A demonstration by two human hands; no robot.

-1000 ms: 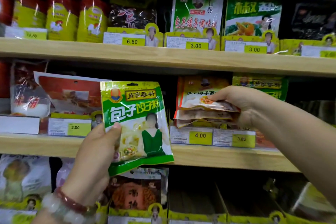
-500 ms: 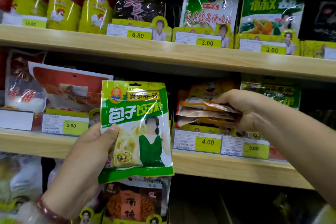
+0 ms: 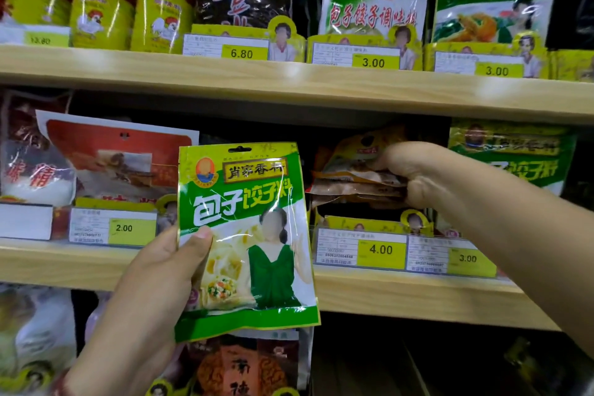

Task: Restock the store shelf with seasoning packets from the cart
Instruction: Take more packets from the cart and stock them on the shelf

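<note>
While we face the middle shelf [image 3: 401,294], our left hand [image 3: 160,280] pinches a green packet [image 3: 246,238] reading "包子饺子料", thumb on its front left edge. Our right hand [image 3: 418,173] grips a brown packet stack [image 3: 350,182], fingers curled round it, above tags [image 3: 381,249] marked 4.00 and 3.00.

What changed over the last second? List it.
The right hand has lifted its brown packets slightly, off the 4.00 price tag and tilted them flatter. The left hand still grips the green packet before the middle shelf. Nothing was released.
</note>
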